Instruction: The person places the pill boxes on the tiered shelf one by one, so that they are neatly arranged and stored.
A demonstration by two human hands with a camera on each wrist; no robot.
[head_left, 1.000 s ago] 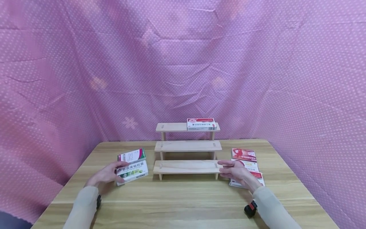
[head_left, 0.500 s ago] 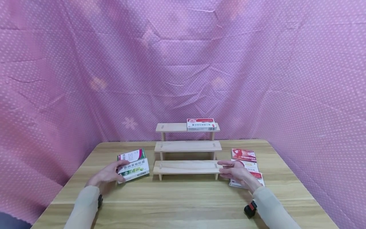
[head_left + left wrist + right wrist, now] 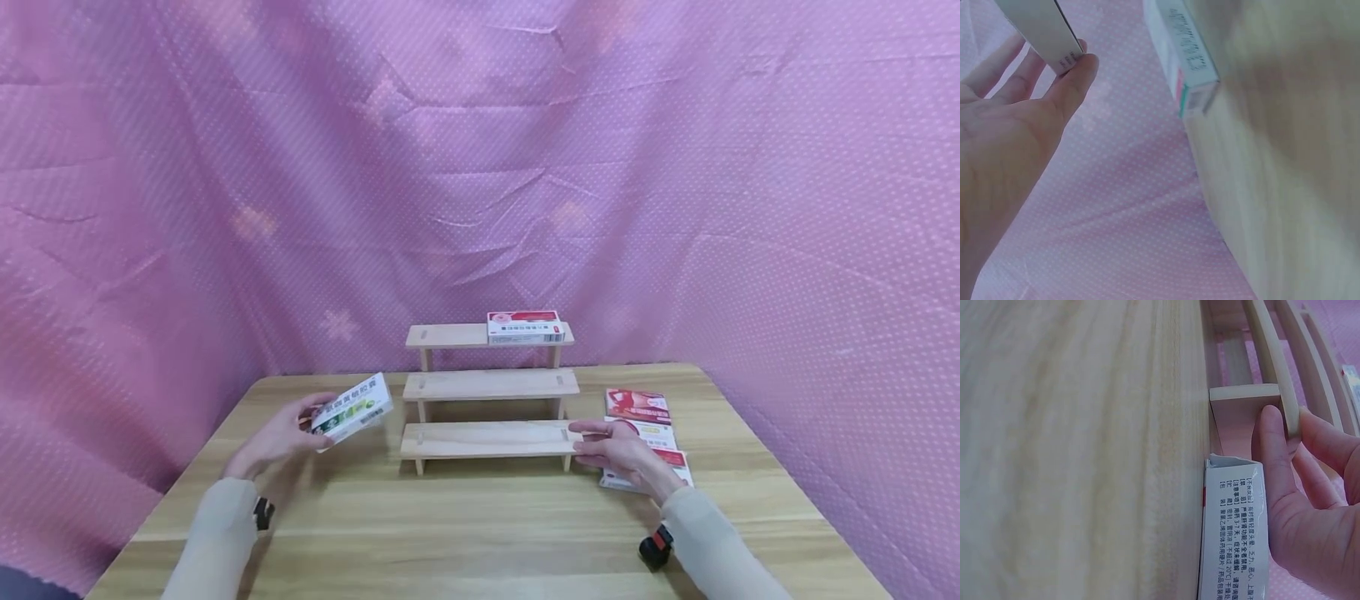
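Observation:
In the head view my left hand (image 3: 281, 433) grips a white and green medicine box (image 3: 352, 410) by its left end, tilted and raised off the table. Its plain end shows in the left wrist view, between thumb and fingers. Another medicine box (image 3: 1182, 56) lies on the table there; in the head view the held box hides it. My right hand (image 3: 622, 454) pinches the right end of the lowest board of a three-step wooden rack (image 3: 487, 439). The right wrist view shows thumb and fingers on either side of that board (image 3: 1272, 356).
A red and white medicine box (image 3: 525, 327) lies on the top step, toward the right. To the rack's right, several boxes lie in a column, with a red one (image 3: 637, 406) farthest back. A pink dotted cloth (image 3: 480, 167) hangs behind the wooden table (image 3: 480, 533).
My left hand has lifted the white and green medicine box off the table, tilting its right end up. The right hand stays on the rack.

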